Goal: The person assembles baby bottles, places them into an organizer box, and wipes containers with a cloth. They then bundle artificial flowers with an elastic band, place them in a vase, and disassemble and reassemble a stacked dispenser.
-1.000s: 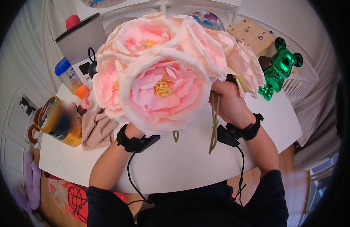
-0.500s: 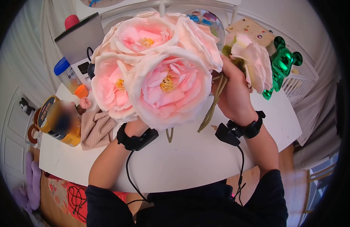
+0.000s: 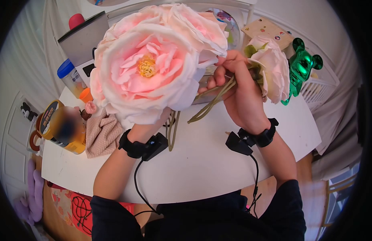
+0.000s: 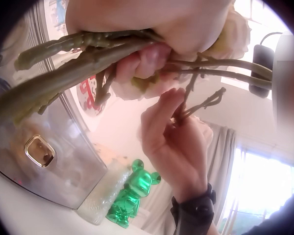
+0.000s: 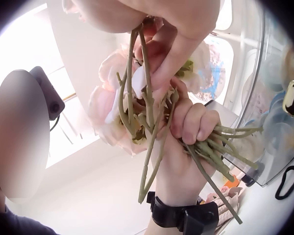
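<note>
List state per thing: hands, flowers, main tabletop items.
Left hand: gripping bunch stems
Right hand: gripping stem
Flower bunch: held, front bloom wide open
Single flower: held, bloom apart from bunch
Yellow tub: standing, lid unclear
Blue-lidded container: lid on
Cloth: crumpled
Green bear figure: standing
Clear box: standing, closure unclear

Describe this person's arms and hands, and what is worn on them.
The left hand and right hand are bare, without gloves. Each has a black wrist strap carrying a boxy black camera, from which a thin black cable trails. The forearms are bare up to dark, plain-looking sleeves that end around the elbows.
</note>
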A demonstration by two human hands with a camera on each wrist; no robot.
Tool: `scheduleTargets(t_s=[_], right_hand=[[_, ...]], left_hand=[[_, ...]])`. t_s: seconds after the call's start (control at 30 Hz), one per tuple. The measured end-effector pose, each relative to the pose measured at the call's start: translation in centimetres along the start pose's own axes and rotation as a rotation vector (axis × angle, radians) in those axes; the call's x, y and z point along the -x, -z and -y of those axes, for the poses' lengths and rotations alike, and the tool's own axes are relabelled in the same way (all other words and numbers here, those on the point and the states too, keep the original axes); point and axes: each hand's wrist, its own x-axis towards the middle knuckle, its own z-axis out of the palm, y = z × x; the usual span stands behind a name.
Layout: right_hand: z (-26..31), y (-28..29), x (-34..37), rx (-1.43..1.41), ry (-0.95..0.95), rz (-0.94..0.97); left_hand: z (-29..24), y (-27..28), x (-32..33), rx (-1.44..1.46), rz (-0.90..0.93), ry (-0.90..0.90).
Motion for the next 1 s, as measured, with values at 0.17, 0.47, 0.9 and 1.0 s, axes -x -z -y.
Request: scheduleTargets(t_s=[0.17,0.47,0.9,1.0], right_hand=[[-0.2,-1.6,1.0,-0.004,-0.042,-0.010],[0.8,-1.3,1.6,-0.164,-0.215,0.139],[-3.2,-0.2,3.1,0.054,-0.032,0.261],[-2.8,-0.2,3.6,0.310,-0.253,0.002]], left_hand=[[-0.4,-0.8,-0.1,0.328,0.046,0.287],[-0.7,0.8,1.4,0.343,0.049,0.285],[-1.5,2.9,1.8,0.352,0.060,0.235],[-2.3,3.2,3.7,0.352,0.058,0.220]])
